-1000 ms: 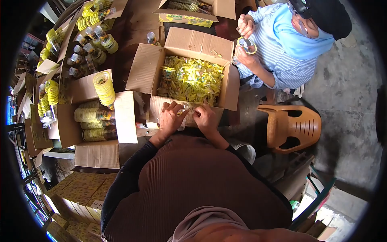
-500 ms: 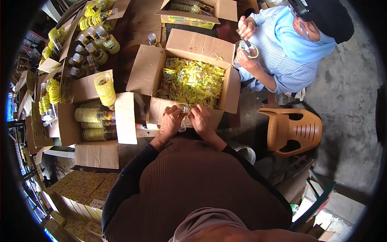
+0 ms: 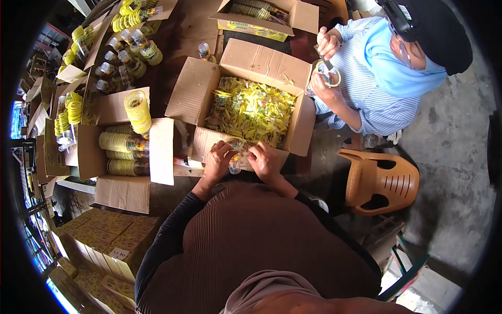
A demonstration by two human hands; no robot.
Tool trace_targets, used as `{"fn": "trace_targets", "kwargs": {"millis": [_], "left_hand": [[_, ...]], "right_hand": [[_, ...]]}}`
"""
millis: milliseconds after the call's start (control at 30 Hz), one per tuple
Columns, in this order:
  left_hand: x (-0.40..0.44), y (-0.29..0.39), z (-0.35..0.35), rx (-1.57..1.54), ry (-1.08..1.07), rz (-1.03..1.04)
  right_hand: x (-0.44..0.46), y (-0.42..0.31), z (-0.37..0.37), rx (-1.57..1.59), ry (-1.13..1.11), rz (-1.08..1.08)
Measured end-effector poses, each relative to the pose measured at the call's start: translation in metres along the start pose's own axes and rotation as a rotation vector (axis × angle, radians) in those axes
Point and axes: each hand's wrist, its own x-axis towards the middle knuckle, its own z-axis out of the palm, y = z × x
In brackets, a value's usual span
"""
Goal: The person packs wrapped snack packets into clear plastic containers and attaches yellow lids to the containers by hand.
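A clear plastic cup with a printed side is between my hands at the near flap of an open cardboard box. My left hand is closed around the cup's left side by the rim. Close to the rim's right side, my right hand has its thumb and fingertips pressed together; whatever they pinch is too small to make out. Yellow plastic strips and scraps heap up inside the box.
On the left, a carton holds stacked yellow-rimmed cups, with another cup stack upright beside its flap. More cups stand behind. A co-worker at right holds a cup and a blade-like tool. An orange plastic chair is below.
My right hand has drawn slightly away from the cup to the right, and more of the cup shows between my hands. The view has shifted a little.
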Motion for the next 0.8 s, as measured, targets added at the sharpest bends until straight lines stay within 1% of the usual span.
{"fn": "trace_targets", "kwargs": {"millis": [67, 100, 167, 333, 433, 567, 667, 733, 767, 800], "left_hand": [[0.000, 0.001, 0.000, -0.009, 0.026, 0.027], [-0.001, 0.002, -0.001, -0.025, 0.024, 0.000], [0.000, 0.004, -0.001, -0.039, 0.027, -0.027], [-0.004, 0.006, -0.002, -0.075, 0.014, -0.124], [-0.003, 0.007, 0.000, -0.117, 0.067, -0.096], [-0.004, 0.003, -0.002, -0.092, 0.026, -0.118], [-0.004, -0.002, -0.003, -0.116, -0.001, -0.101], [-0.002, -0.008, -0.003, -0.194, 0.029, 0.004], [-0.002, -0.010, -0.004, -0.195, 0.028, 0.007], [-0.003, -0.009, -0.006, -0.172, 0.022, 0.008]], "right_hand": [[0.006, 0.012, 0.009, -0.012, -0.034, 0.009], [0.008, 0.017, 0.013, -0.027, -0.064, 0.022], [0.007, 0.027, 0.018, 0.000, -0.053, 0.019], [0.005, 0.010, -0.006, 0.053, -0.045, -0.026], [0.001, 0.008, -0.006, 0.051, -0.082, -0.073], [0.009, 0.007, 0.004, -0.026, -0.049, -0.099], [0.012, 0.016, 0.016, -0.063, -0.045, -0.058], [0.013, 0.018, 0.022, 0.046, -0.032, 0.098], [0.011, 0.019, 0.025, 0.068, 0.022, 0.095], [0.010, 0.018, 0.025, 0.067, 0.024, 0.096]]}}
